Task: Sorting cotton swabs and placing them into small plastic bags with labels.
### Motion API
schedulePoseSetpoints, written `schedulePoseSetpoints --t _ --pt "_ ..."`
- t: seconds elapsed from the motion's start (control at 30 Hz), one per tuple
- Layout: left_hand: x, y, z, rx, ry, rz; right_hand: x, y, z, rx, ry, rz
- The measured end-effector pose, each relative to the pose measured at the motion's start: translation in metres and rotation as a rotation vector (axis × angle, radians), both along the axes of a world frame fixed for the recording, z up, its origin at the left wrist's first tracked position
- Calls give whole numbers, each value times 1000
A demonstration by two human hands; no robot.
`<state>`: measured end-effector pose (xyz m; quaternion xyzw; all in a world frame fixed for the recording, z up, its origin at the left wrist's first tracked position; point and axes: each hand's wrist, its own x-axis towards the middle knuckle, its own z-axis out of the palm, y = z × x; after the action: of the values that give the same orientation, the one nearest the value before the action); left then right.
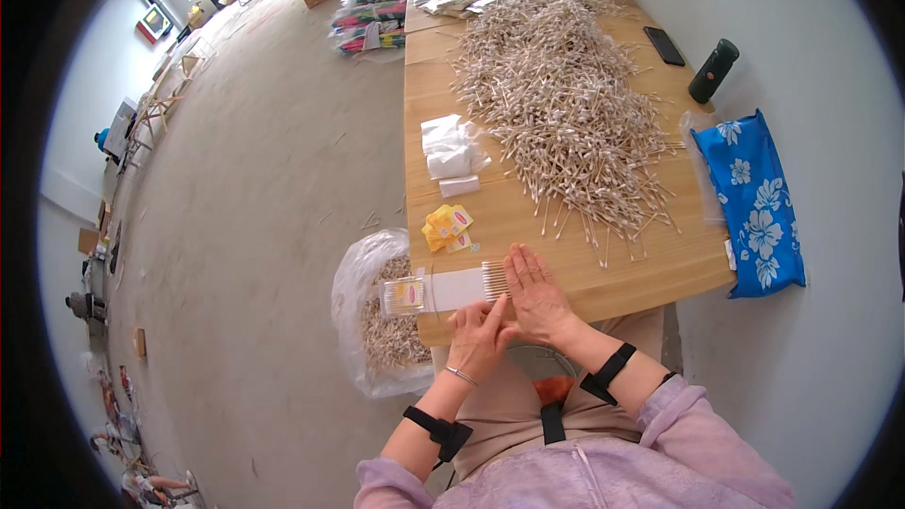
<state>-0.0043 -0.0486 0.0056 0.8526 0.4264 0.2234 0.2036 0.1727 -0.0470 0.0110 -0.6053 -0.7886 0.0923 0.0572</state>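
Observation:
My right hand (539,298) lies flat at the near edge of the wooden table, fingers stretched out side by side. Its edge is up against a neat row of cotton swabs (493,280). With its index finger extended, my left hand (478,336) touches the lower end of that row; the other fingers are partly bent. The swabs lie at the right end of a white strip (456,289). At the strip's left end, a small clear pack of swabs (405,295) with a yellow label juts past the table edge.
A large heap of loose swabs (566,85) covers the table's far part. Yellow cards (447,227) and white plastic bags (450,146) lie along the left edge. A clear bag of swabs (391,339) stands below. On the right are a phone (665,46), a dark bottle (714,71) and a blue floral packet (752,203).

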Motion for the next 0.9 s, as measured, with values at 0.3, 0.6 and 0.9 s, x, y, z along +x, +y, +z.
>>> schedulePoseSetpoints --t 0.3,0.6,0.9 --pt "3 -3 1 46 157 -38 1 -1 -11 71 42 -9" --pt "9 1 11 -44 133 -20 0 -1 -11 85 -14 -18" --pt "8 6 5 -48 114 -39 -1 -1 -14 128 -36 -12"
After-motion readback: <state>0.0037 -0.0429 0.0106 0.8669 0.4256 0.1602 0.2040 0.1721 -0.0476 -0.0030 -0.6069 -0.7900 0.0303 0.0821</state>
